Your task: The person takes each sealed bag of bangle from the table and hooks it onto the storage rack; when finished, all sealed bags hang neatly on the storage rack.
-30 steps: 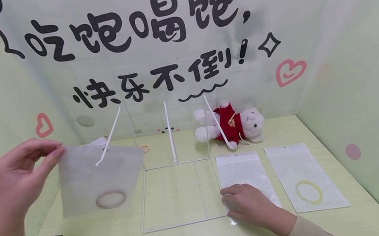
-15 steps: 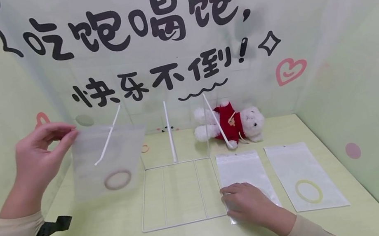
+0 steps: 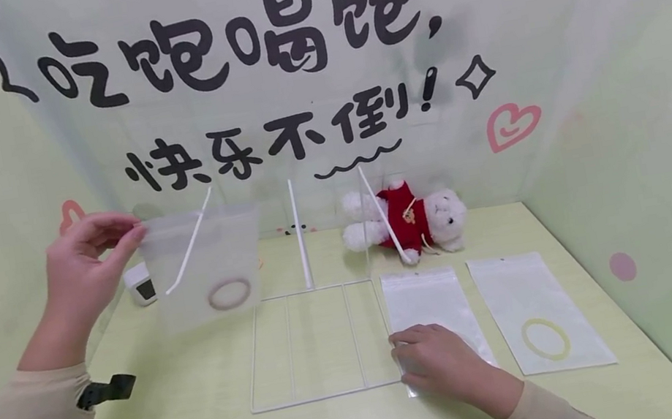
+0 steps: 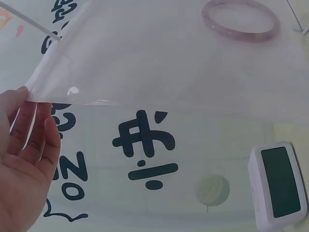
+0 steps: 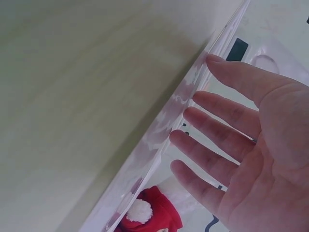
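Observation:
My left hand [image 3: 85, 262] pinches the top left corner of a translucent zip bag [image 3: 235, 245], with a purplish bangle [image 4: 241, 35] near its lower end. This bag hangs in the air and overlaps the left hook [image 3: 188, 241] of a white wire display rack [image 3: 310, 291] in the head view. My right hand [image 3: 437, 356] lies over a second bag [image 3: 419, 292], covering its lower part. Its fingertips reach the right edge of the rack's base. In the right wrist view the fingers [image 5: 212, 128] are relaxed, with their tips at a glossy plastic edge.
Farther right lies another bag [image 3: 515, 283] with a yellow bangle [image 3: 527, 340] inside. Behind the rack a white plush bear [image 3: 404, 216] in red lies on its side. A small white device [image 4: 277, 188] with a dark screen stands at the back left. Walls enclose the table.
My left hand has moved right and slightly up with the bag, bringing it across the left hook and uncovering the white device. The right hand has stayed in place.

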{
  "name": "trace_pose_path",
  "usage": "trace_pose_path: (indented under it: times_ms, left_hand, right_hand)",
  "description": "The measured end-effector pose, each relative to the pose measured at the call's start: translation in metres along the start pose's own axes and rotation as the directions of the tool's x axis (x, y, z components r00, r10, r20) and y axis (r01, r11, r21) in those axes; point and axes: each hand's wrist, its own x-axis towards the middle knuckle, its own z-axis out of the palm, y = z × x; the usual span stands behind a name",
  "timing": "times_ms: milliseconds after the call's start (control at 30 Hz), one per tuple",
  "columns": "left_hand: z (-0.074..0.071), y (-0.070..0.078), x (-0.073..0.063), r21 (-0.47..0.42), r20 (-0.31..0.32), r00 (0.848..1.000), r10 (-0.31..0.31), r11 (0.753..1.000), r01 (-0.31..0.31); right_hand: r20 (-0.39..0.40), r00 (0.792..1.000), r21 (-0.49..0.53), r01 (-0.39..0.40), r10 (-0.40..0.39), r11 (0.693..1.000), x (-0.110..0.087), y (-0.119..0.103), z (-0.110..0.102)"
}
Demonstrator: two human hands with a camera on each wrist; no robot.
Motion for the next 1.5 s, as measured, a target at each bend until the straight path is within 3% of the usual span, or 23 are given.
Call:
trace_pose_path:
  times_ms: [233,467,567,633,767,933,1033,1200,1400,1500]
  left_hand:
    - [0.0,-0.008,-0.006,0.038,-0.014,0.999,-0.042,0.998,0.042]
    - [-0.004,0.002,-0.029,0.067,-0.055,0.989,0.135,0.989,-0.131]
    - [-0.004,0.002,-0.045,0.069,-0.018,0.98,0.196,0.979,-0.194]
    - [-0.001,-0.001,-0.056,0.065,0.039,0.971,0.237,0.969,-0.239]
    - [0.013,-0.008,-0.079,0.061,0.205,0.935,0.289,0.95,-0.307]
    - [0.036,-0.02,-0.103,0.065,0.415,0.875,0.251,0.951,-0.303]
    - [0.049,-0.029,-0.115,0.062,0.476,0.85,0.226,0.955,-0.289]
    - [0.06,-0.044,-0.137,0.099,0.556,0.823,0.119,0.973,-0.208]
    - [0.064,-0.057,-0.154,0.173,0.667,0.744,-0.019,0.976,-0.131]
    - [0.066,-0.063,-0.158,0.204,0.692,0.719,-0.067,0.973,-0.106]
  right_hand:
    - [-0.017,1.0,-0.007,0.009,-0.01,1.0,0.001,0.0,0.0]
    - [0.006,1.0,0.001,-0.004,0.004,1.0,0.002,0.001,0.001]
    - [0.014,1.0,0.006,-0.008,0.008,1.0,0.002,0.001,0.0]
    - [0.018,1.0,0.013,-0.008,0.008,1.0,0.003,0.001,-0.001]
    - [0.015,1.0,0.018,-0.003,0.003,1.0,0.004,0.001,-0.002]
    - [0.014,1.0,0.018,-0.007,0.007,1.0,0.003,0.001,-0.003]
    - [0.016,1.0,0.016,-0.008,0.008,1.0,0.003,0.001,-0.003]
    - [0.007,1.0,0.009,0.007,-0.007,1.0,0.002,0.001,-0.001]
    - [-0.015,1.0,0.009,0.02,-0.02,1.0,0.002,0.002,0.0]
    - [-0.014,1.0,0.011,0.019,-0.019,1.0,0.002,0.003,0.0]
